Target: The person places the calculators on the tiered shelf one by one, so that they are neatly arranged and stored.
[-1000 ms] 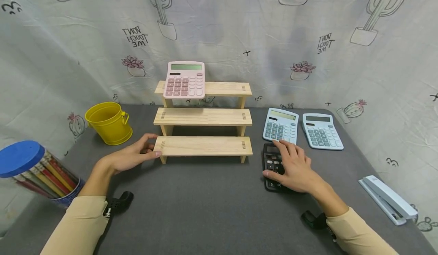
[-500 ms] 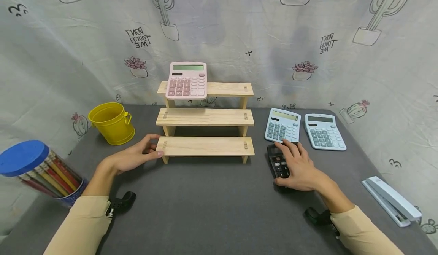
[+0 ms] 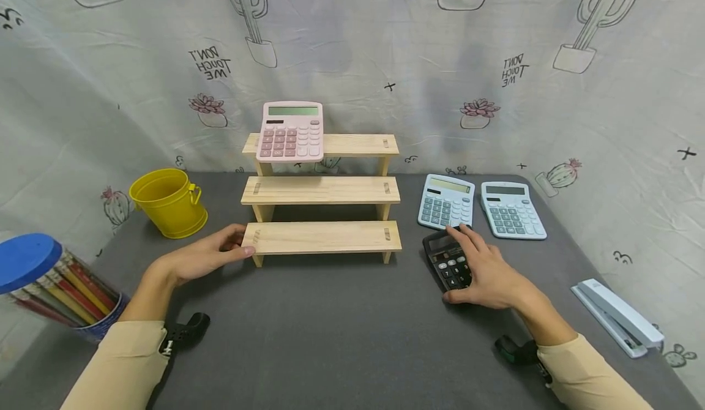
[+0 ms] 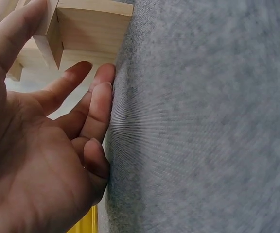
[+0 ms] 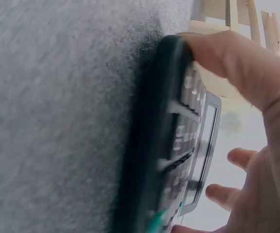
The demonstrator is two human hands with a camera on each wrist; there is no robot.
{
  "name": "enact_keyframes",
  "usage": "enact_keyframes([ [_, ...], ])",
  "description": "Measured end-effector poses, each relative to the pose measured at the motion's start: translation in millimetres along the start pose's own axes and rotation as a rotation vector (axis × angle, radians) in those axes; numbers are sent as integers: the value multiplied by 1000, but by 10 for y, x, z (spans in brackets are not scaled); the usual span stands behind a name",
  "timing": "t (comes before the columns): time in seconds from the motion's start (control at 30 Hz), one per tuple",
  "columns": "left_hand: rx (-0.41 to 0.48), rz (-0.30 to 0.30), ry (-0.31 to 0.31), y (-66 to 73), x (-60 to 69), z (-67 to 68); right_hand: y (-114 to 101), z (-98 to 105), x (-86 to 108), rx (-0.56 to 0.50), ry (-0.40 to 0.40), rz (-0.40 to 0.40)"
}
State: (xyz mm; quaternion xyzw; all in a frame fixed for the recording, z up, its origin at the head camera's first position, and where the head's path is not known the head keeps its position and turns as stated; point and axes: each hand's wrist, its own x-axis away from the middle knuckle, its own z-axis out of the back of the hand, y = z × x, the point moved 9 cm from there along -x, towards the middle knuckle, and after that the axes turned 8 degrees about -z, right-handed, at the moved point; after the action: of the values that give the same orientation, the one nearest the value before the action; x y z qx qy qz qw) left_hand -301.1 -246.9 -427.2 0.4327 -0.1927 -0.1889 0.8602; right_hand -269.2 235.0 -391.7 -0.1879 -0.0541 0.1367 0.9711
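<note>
My left hand (image 3: 195,260) rests at the left end of the wooden shelf (image 3: 319,238), its thumb touching the lowest step's front corner; the left wrist view shows the other fingers (image 4: 98,109) loosely bent near the cloth. My right hand (image 3: 490,275) grips the black calculator (image 3: 453,266), thumb on its near edge and a finger at its far edge. In the right wrist view the thumb presses the edge of the black calculator (image 5: 154,126); its underside is hidden. A pink calculator (image 3: 292,131) leans on the top step, at left.
Two light blue calculators (image 3: 447,202) (image 3: 513,211) lie behind my right hand. A light blue stapler (image 3: 619,318) is at the right edge. On the left are a yellow bucket (image 3: 169,205) and a blue-lidded jar of pencils (image 3: 60,281). A patterned curtain (image 3: 352,49) hangs behind.
The black calculator has turned and shifted slightly right, its near end swinging right under my right hand, whose thumb moved to its near edge. My left hand has stayed at the shelf.
</note>
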Motion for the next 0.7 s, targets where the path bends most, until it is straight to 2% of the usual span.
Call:
enact_keyframes([
  [0.27,6,-11,1,13,-1,8,91,-11,11,38,25,-63],
  [0.47,-19,11,17,-27,46,44,128,-32,-6,23,79,-58],
  [0.7,-7,3,3,-26,15,16,142,147,35,-41,153,-43],
])
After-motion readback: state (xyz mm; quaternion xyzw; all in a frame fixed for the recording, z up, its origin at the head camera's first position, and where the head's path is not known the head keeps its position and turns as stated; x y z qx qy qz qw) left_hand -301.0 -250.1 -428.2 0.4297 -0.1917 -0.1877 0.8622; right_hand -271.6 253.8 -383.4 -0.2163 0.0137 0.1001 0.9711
